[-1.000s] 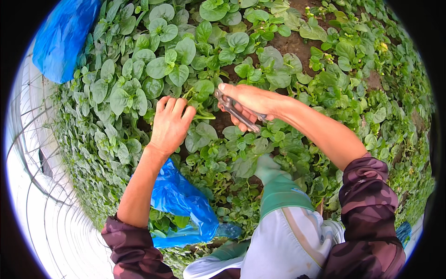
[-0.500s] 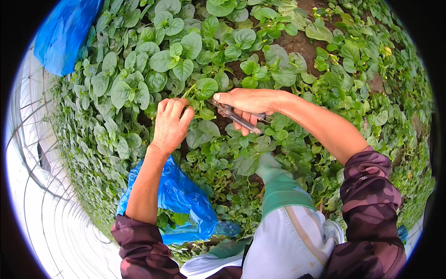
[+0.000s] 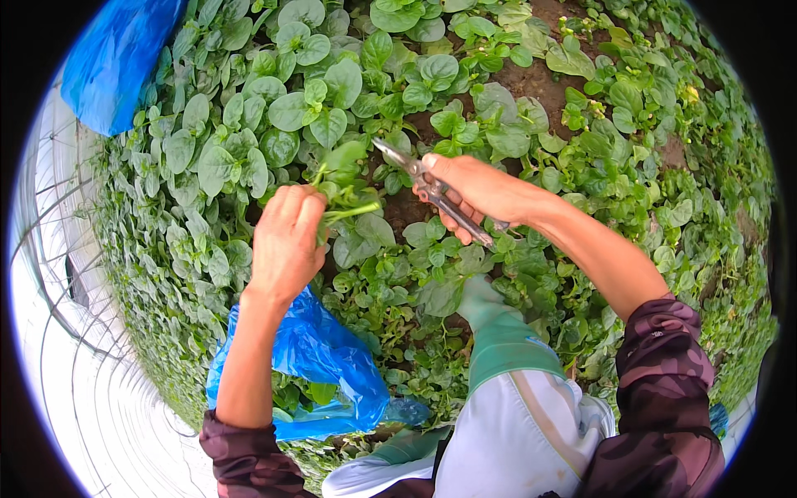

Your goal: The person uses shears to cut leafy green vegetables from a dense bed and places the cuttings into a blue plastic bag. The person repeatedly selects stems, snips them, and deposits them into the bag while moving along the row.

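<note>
My left hand [image 3: 286, 241] is closed around a cut leafy stem [image 3: 353, 211], its pale green end pointing right and its leaves partly blurred. Pruning shears [image 3: 432, 192] lie in my right hand [image 3: 477, 195], the blades aimed up and left, a little apart from that stem. Fingers wrap the handles, and the thumb rests near the pivot. Just below my left wrist, a blue plastic bag [image 3: 332, 357] stands with its mouth open and green leaves inside. Broad-leaved green plants [image 3: 286, 112] grow thickly around both hands.
Another blue plastic bag [image 3: 120, 66] is at the upper left. White sheeting [image 3: 91, 390] with a wire mesh runs along the left side. My leg in a green boot [image 3: 502, 344] stands among the plants. Bare soil [image 3: 531, 83] shows between leaves at the upper right.
My left hand has drawn back down and left, bringing the stem away from the plants. My right hand and the shears have moved slightly right, so the blades are now in plain view.
</note>
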### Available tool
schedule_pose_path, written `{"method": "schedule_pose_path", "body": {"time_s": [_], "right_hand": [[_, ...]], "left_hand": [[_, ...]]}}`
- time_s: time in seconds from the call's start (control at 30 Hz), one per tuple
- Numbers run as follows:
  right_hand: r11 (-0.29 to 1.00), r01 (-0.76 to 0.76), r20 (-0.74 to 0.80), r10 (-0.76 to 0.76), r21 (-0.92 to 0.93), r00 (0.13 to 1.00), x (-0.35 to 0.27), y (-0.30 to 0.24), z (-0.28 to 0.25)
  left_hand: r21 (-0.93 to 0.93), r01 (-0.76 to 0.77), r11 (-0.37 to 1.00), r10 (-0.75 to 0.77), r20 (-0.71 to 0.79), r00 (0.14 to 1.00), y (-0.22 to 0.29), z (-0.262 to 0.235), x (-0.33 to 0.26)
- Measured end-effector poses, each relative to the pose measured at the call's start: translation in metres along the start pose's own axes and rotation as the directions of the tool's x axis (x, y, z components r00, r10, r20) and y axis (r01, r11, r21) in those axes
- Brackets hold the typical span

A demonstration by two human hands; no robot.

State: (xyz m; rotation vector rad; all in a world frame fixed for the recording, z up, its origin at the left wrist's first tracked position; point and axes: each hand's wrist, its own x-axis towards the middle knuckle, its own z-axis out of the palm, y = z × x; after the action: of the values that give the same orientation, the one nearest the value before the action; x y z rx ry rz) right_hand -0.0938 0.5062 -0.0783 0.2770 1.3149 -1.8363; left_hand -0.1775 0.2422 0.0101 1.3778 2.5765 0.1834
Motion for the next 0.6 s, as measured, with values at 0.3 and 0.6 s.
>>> {"method": "schedule_pose_path", "body": {"time_s": [0.3, 0.6], "right_hand": [[0.937, -0.043, 0.049, 0.028, 0.347, 0.998, 0.047, -0.031, 0.005], [0.936, -0.008, 0.12, -0.036, 0.351, 0.992, 0.076, -0.033, 0.005]], "left_hand": [[0.488, 0.006, 0.873, -0.247, 0.433, 0.867, -0.001, -0.029, 0.102], [0.619, 0.007, 0.785, -0.302, 0.373, 0.877, -0.041, 0.003, 0.097]]}}
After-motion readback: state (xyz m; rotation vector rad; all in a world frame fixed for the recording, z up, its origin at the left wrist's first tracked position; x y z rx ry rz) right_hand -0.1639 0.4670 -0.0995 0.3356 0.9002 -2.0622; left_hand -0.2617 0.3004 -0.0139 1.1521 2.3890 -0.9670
